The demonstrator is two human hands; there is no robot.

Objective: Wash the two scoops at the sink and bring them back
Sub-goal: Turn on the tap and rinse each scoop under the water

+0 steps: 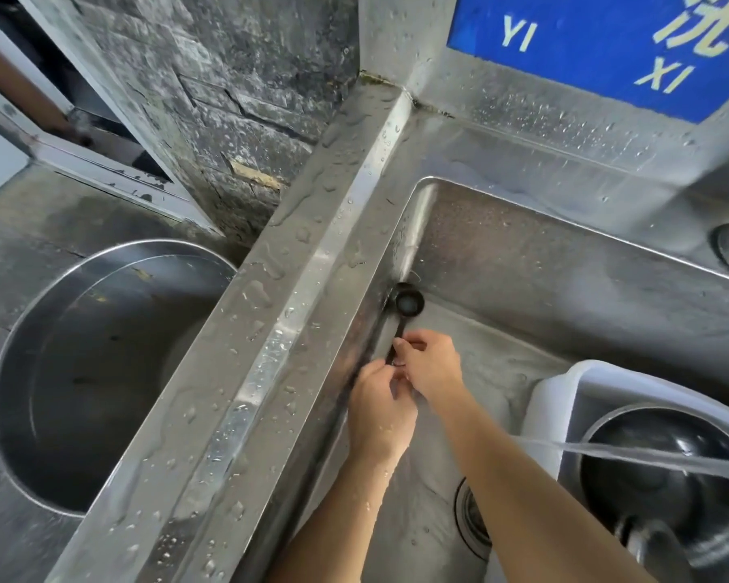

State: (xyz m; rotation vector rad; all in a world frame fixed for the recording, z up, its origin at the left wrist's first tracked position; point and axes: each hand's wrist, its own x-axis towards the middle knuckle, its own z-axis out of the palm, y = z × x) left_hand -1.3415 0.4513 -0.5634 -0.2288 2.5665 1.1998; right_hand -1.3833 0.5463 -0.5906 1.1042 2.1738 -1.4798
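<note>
A black scoop (408,304) with a round cup and a thin handle is held over the left side of the steel sink (501,263), cup pointing away from me. My right hand (432,366) pinches the handle near its lower end. Just below it, my left hand (379,408) is closed around the handle's end; I cannot tell whether a second scoop is in that fist. Both hands are wet and touch each other next to the sink's left wall.
A stream of water (649,454) runs from the right across a white plastic tub (565,380) holding a steel bowl (657,477). The drain (470,519) lies below my arms. A wet steel ledge (270,330) separates the sink from a large round steel basin (93,372) on the left.
</note>
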